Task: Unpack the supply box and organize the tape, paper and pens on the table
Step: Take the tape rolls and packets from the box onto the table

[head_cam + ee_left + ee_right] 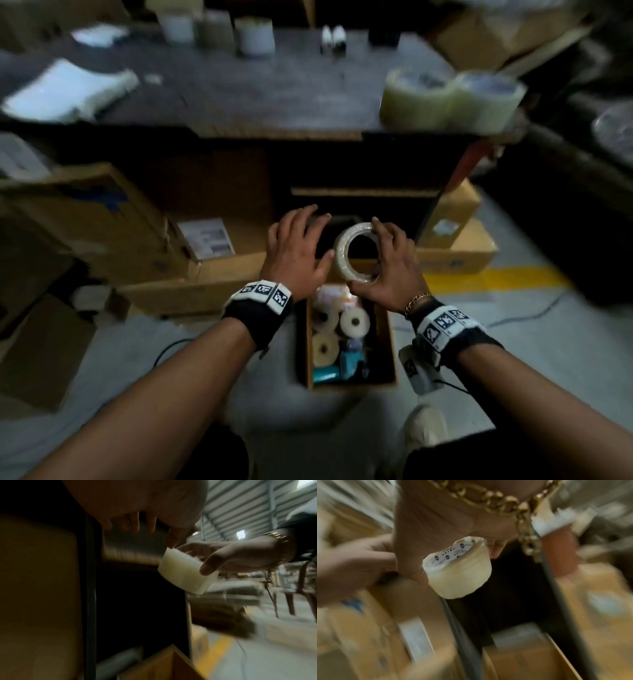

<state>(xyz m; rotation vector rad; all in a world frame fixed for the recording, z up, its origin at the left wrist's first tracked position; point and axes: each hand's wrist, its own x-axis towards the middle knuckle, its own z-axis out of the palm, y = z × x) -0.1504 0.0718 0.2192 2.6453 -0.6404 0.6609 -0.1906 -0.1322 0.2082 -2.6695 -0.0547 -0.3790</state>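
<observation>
A roll of clear tape (340, 255) (185, 572) (460, 577) is held above the open cardboard supply box (388, 342) on the floor. My right hand (390, 257) (240, 555) (436, 527) grips it, fingers over the top rim and thumb under the near rim. My left hand (294, 246) (351, 563) hovers just left of the roll with fingers spread and holds nothing; its thumb is close to the roll's edge. Inside the box lie more tape rolls (354, 322) and teal items (349, 363). On the dark table (274, 92) stand clear tape rolls (452, 99) at the right and a paper stack (68, 89) at the left.
White rolls (257, 36) stand at the table's back. Cardboard boxes (102, 219) crowd the floor at the left, and others (455, 240) sit at the right under the table. A yellow floor line (496, 277) runs right of the supply box. My shoe (424, 425) is near it.
</observation>
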